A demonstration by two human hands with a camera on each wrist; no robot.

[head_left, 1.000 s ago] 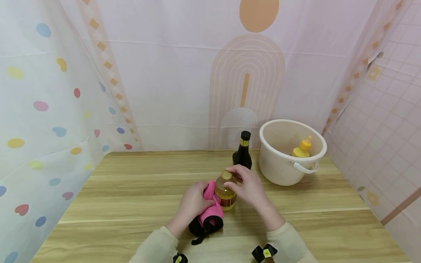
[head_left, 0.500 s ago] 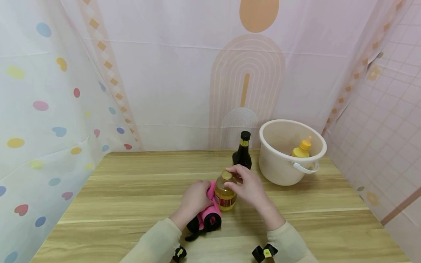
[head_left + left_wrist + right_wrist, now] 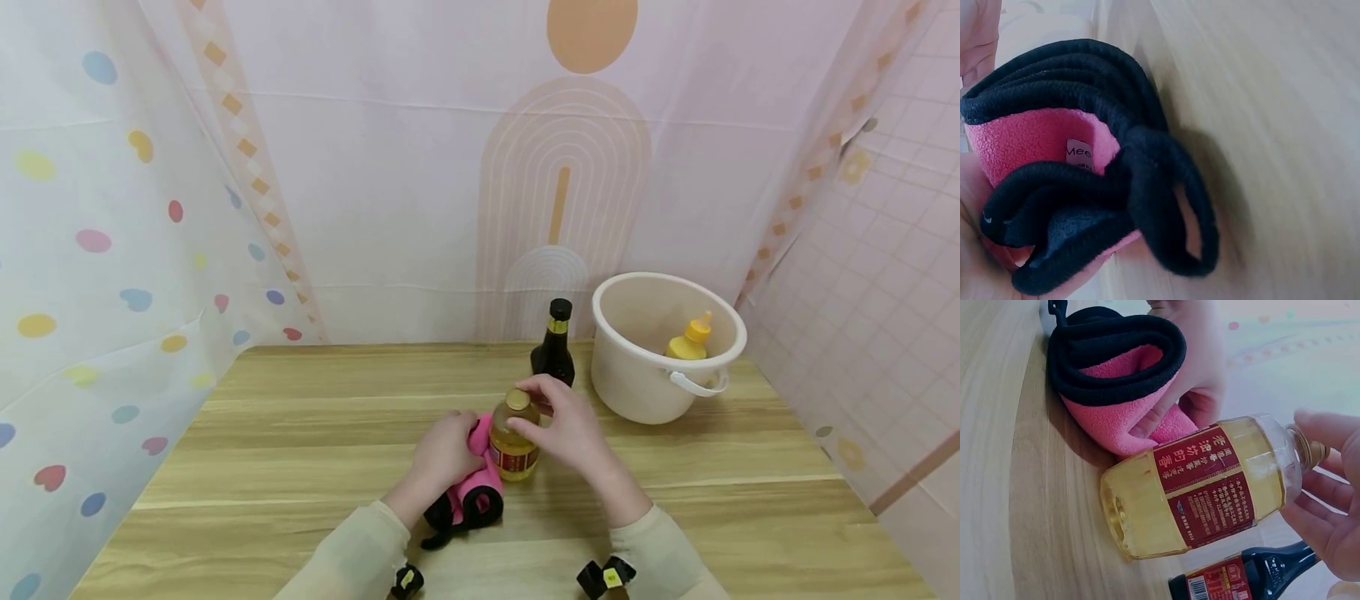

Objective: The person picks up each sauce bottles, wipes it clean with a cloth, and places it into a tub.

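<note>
A small bottle of yellow oil (image 3: 513, 446) (image 3: 1200, 494) with a gold cap and red label stands on the wooden table (image 3: 300, 433). My right hand (image 3: 566, 425) (image 3: 1335, 506) grips it around the neck and cap. My left hand (image 3: 442, 458) (image 3: 1194, 369) holds a folded pink cloth with black trim (image 3: 472, 492) (image 3: 1079, 169) (image 3: 1116, 381) and presses it against the bottle's left side. The cloth's lower end rests on the table.
A dark sauce bottle (image 3: 553, 350) (image 3: 1241, 578) stands just behind the oil bottle. A white bucket (image 3: 637, 387) with a handle sits at the back right, with a yellow squeeze bottle (image 3: 690, 337) inside. Patterned curtains enclose the table on three sides.
My left hand has shifted the pink cloth slightly along the bottle's side, and the cloth's lower end has moved a little left. My right hand keeps its grip on the bottle.
</note>
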